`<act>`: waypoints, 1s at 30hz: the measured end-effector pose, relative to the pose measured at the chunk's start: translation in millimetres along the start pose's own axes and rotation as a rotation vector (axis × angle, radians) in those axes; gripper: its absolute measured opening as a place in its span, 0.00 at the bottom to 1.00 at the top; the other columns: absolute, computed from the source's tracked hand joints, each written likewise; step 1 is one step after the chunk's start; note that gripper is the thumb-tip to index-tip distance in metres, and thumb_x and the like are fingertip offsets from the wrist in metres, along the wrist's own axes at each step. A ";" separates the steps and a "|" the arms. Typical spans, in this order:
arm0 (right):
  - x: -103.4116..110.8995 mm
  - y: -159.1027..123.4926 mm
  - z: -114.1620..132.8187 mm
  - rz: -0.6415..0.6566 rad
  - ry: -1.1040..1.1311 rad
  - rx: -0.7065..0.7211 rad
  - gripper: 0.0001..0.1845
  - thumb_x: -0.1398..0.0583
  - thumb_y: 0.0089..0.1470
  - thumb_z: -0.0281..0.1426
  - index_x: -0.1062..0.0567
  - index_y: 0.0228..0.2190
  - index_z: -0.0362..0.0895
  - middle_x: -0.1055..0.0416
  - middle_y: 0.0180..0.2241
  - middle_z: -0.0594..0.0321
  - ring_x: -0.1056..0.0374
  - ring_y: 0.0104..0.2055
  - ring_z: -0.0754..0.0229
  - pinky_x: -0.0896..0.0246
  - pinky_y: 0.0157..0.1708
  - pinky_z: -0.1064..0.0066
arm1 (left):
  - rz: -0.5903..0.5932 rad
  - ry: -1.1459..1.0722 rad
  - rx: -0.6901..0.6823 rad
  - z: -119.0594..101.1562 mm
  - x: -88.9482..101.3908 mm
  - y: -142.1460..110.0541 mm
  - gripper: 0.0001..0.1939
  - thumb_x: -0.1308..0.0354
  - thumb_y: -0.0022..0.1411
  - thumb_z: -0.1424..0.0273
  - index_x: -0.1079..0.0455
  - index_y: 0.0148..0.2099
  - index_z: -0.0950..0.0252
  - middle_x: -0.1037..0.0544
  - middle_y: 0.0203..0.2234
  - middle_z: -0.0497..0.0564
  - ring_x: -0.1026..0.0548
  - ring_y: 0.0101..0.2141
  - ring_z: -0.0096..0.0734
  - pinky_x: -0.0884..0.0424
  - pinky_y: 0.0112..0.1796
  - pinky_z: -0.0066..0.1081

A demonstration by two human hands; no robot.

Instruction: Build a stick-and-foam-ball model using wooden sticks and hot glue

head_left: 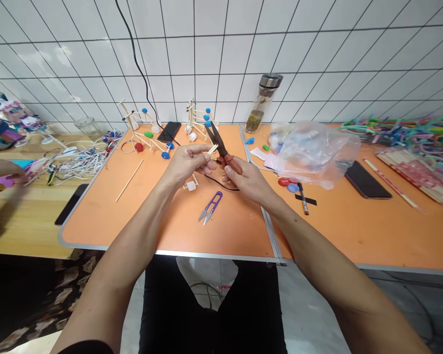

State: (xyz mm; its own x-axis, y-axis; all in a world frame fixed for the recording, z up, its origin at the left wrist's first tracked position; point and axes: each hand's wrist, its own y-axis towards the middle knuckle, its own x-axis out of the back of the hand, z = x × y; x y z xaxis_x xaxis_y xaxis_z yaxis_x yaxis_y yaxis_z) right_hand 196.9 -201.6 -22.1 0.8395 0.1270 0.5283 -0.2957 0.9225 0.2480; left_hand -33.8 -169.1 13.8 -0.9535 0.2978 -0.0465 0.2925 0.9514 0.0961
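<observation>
**Forearms (140, 236) stretched over orange tabletop (236, 231)**

Our left fingers (203, 164) pinch a thin wooden stick (212, 149), held in the air just beside the spread jaws of red-handled pliers (227, 160), which our right fingers (231, 172) grip. Purple thread snips (210, 207) lie below.

Craft workshop, looks like: orange folding table (229, 231) against white tile wall (221, 54), w/ stick models (143, 132), thread snips (209, 207) & coloured plastic strips (402, 135) on top.
</observation>
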 end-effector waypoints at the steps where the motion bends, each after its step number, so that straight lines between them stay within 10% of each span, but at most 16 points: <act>1: 0.4 -0.2 0.5 -0.001 0.000 -0.003 0.26 0.45 0.75 0.53 0.23 0.58 0.49 0.19 0.43 0.58 0.18 0.41 0.52 0.24 0.40 0.64 | 0.003 -0.006 -0.004 0.1 -0.1 0.0 0.17 0.29 0.60 0.69 0.16 0.50 0.69 0.13 0.28 0.53 0.16 0.25 0.29 0.24 0.29 0.25; 30: 3.4 1.5 11.0 -0.057 -0.242 -0.057 0.22 0.44 0.71 0.45 0.18 0.53 0.47 0.14 0.44 0.56 0.21 0.45 0.43 0.35 0.42 0.59 | -0.026 -0.001 0.071 -4.8 -5.3 -2.0 0.13 0.29 0.62 0.74 0.16 0.49 0.69 0.13 0.27 0.53 0.17 0.24 0.28 0.24 0.29 0.25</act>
State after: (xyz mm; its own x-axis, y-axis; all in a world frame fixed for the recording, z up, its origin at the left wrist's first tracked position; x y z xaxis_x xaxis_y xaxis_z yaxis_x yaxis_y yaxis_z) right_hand 194.3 -203.8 -11.1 0.7187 -0.0103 0.6952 -0.2191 0.9456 0.2405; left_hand -29.7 -173.0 18.6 -0.9607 0.2733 -0.0487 0.2725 0.9619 0.0239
